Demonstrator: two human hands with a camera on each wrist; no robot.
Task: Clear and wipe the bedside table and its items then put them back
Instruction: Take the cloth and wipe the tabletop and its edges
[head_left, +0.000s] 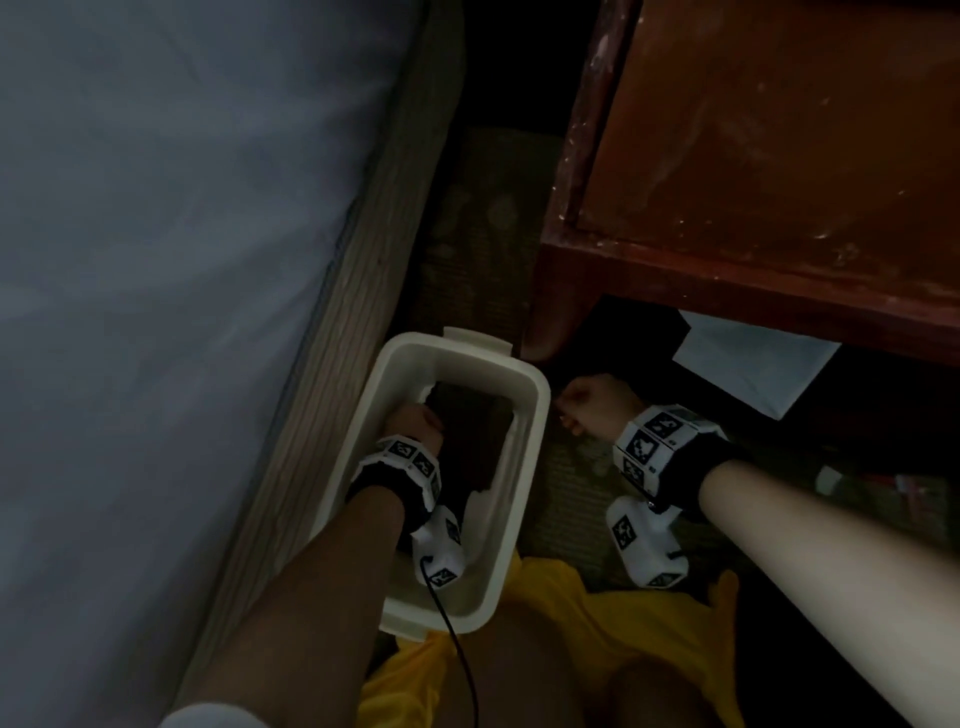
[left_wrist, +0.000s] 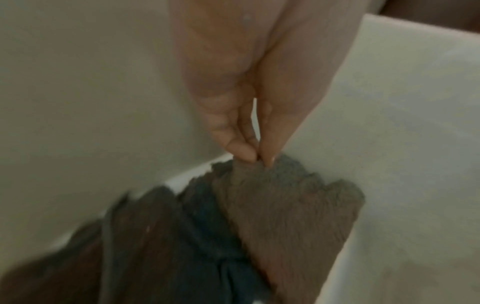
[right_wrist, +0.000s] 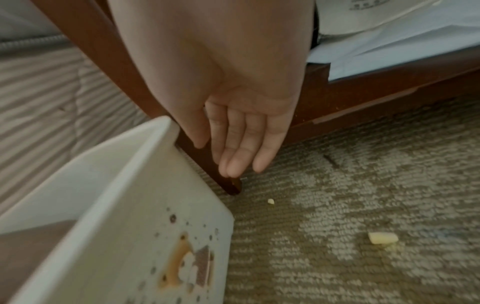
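A bed (head_left: 156, 234) fills the left of the head frame. At lower centre sits a white plastic tub (head_left: 524, 415) on the carpet (right_wrist: 363, 185); inside it the left hand (head_left: 415, 423) pinches a corner of a dark cloth (left_wrist: 285, 205) between thumb and fingertips (left_wrist: 241, 152). Just right of the tub, the right hand (right_wrist: 233, 123) hangs relaxed, fingers nearly straight, holding nothing. The reddish bedside table (head_left: 753, 156) takes the upper right.

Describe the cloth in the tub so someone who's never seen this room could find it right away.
Between the bed and the red-brown bedside table, a white plastic tub sits on the carpet. The cloth lies crumpled on its bottom, its corner pinched by the left hand. It is the only thing inside: dark brown, fuzzy, with ragged edges.
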